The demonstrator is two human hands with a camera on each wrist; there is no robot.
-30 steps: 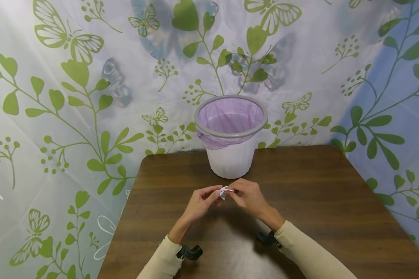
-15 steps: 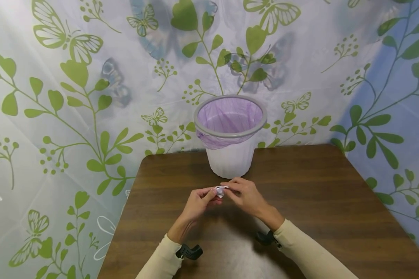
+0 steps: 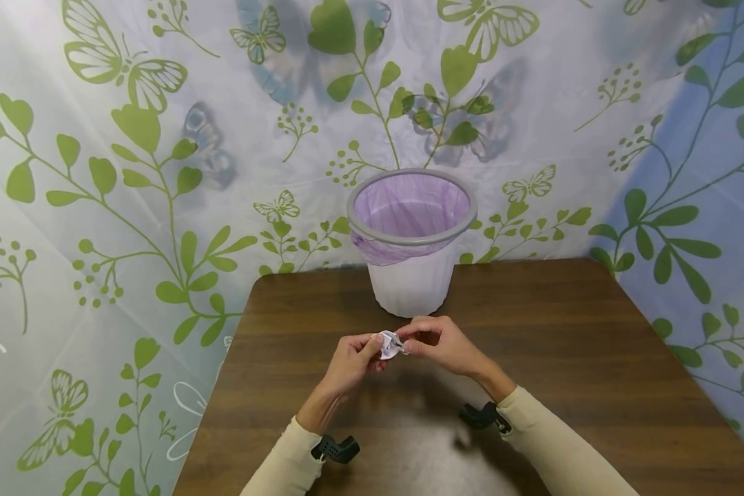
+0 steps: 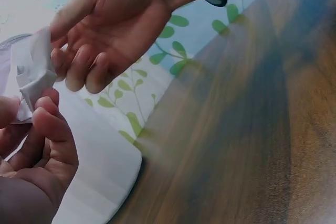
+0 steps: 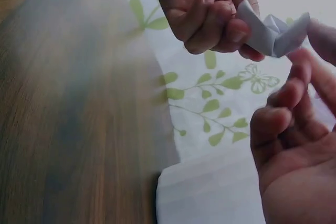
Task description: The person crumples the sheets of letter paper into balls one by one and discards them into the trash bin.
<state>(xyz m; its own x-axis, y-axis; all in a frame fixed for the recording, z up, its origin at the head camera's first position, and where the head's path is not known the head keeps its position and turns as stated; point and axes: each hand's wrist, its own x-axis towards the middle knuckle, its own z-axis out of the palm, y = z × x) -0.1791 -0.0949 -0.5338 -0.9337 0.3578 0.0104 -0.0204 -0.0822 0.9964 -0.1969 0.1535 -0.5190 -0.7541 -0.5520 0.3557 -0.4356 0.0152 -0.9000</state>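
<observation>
A small folded white paper boat (image 3: 388, 344) is held between both hands over the table, just in front of the bin. The left hand (image 3: 349, 363) pinches one end between thumb and fingers. At the opposite end, the thumb and fingertips of the right hand (image 3: 444, 346) pinch the other point. In the right wrist view the paper boat (image 5: 276, 38) shows two raised ends and a peak between them. Creased panels of the folded paper (image 4: 35, 69) face the left wrist view.
A white bin (image 3: 409, 284) with a grey rim and purple liner stands at the back of the brown wooden table (image 3: 552, 358). Behind it hangs a curtain (image 3: 372, 89) printed with leaves and butterflies. Black camera mounts (image 3: 337, 449) sit on both wrists.
The right hand has shifted slightly right and turned, its fingers now at the paper's right point. More of the paper shows between the hands. The left hand has barely moved.
</observation>
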